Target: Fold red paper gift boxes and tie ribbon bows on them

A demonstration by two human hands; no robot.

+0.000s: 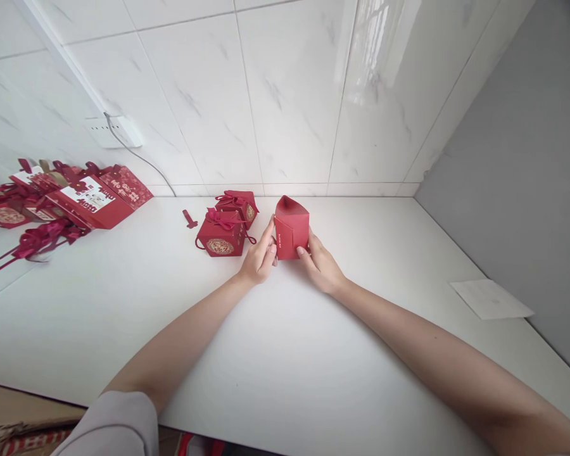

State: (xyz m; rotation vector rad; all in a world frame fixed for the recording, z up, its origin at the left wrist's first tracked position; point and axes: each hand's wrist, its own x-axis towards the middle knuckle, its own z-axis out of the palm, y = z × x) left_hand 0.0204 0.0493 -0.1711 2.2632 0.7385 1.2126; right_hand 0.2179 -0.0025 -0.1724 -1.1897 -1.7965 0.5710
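A red paper box [292, 235] with an open, pointed top is held upright between my two hands over the white table. My left hand [262, 254] grips its left side, and my right hand [320, 261] holds the right side, its thumb on the front near the lower corner. Just left of my left hand stands a finished-looking red box [220, 237] with a ribbon bow and a gold round print. Behind that one is a second red box [240, 206] with a bow. A small red tag [189, 219] lies to their left.
At the far left lie several red boxes and bags [95, 202] with dark red ribbons [42, 240]. A white paper [491, 299] rests at the table's right edge. A cable [142, 157] hangs from a wall socket [114, 132]. The tiled wall borders the white table [266, 361].
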